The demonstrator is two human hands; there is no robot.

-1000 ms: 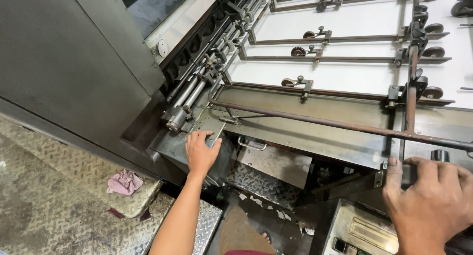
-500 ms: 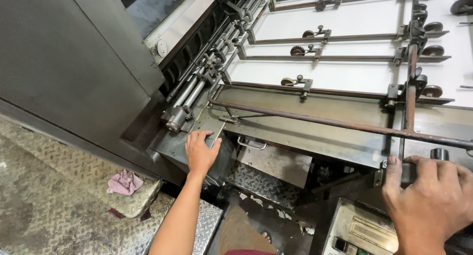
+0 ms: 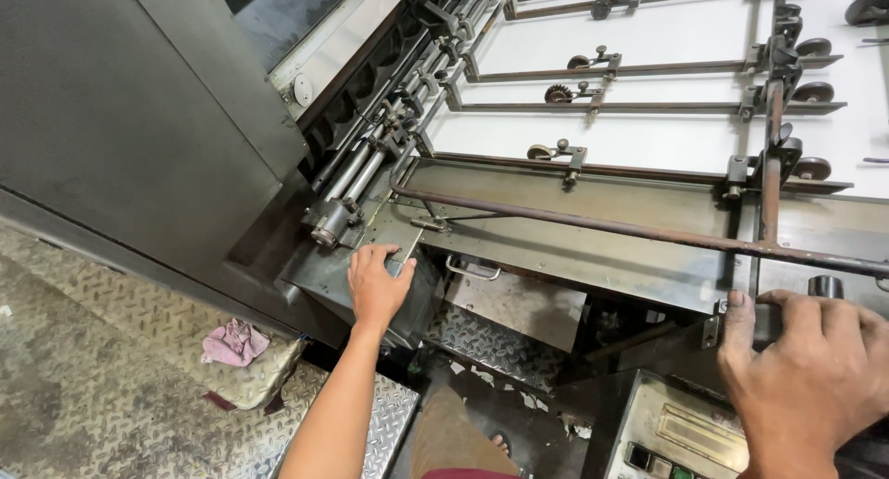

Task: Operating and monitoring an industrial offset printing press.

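Note:
I look down at a large grey printing machine with a white sheet table (image 3: pixel 667 81) crossed by thin rods and small rollers. My left hand (image 3: pixel 376 285) rests on the lower left corner of the machine's metal feed plate (image 3: pixel 593 229), fingers curled over its edge beside a small cylinder (image 3: pixel 326 227). My right hand (image 3: pixel 815 377) grips a dark knob or handle (image 3: pixel 822 288) at the plate's right corner, under a rusty cross bar (image 3: pixel 648 231). What exactly the fingers close on is partly hidden.
A grey machine cover (image 3: pixel 130 127) fills the left. Diamond-plate steps (image 3: pixel 102 396) lie below, with a pink rag (image 3: pixel 233 342) on one. A control panel with buttons (image 3: pixel 676 437) sits at the lower right. My sandalled foot (image 3: pixel 500 442) shows on the floor.

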